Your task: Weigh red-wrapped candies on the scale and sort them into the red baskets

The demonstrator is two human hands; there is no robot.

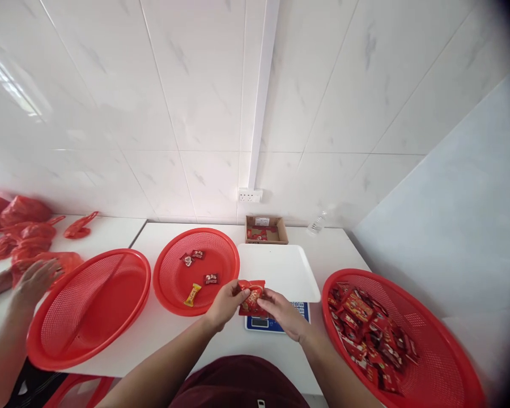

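Note:
A small red candy packet (251,297) with gold print is held between my two hands, above the front of a white scale (276,266) with a blue keypad panel. My left hand (226,306) pinches its left side with the thumb on top. On the right side, my right hand (283,313) grips it with thumb and fingers. Left of the scale is a red mesh basket (164,294) holding several wrapped candies, one of them a yellow-wrapped candy (192,294). To the right, a large red basket (446,362) contains a heap of red packets (369,328).
Another red basket (140,283) stands tilted at left, near a co-worker's hand (36,280) on red plastic bags (32,232). Against the wall are a small cardboard box (280,232), a clear plastic bottle (317,224) and a socket strip (250,196).

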